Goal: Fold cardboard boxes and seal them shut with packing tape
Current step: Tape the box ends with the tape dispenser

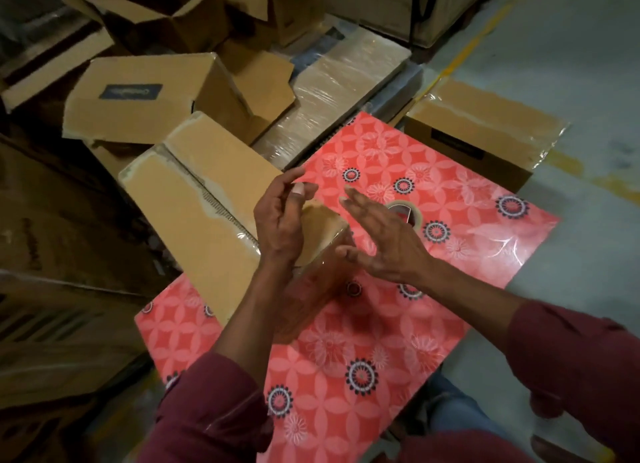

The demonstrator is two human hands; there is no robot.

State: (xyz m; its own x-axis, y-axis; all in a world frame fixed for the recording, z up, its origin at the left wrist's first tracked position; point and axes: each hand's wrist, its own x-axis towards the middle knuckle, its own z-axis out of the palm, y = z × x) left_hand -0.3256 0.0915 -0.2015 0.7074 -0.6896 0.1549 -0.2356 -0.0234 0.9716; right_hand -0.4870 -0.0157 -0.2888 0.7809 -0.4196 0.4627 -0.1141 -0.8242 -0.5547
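From the head view, the left hand curls round the near side of a small taped box held just above the red flowered sheet, while the right hand lies flat with fingers straight, its palm against the box's other side. Just behind that right hand a roll of tape sits on the sheet. Left of the hands a bigger taped box leans on the sheet's edge, another sealed box stands at the sheet's far right corner, and open boxes crowd the back.
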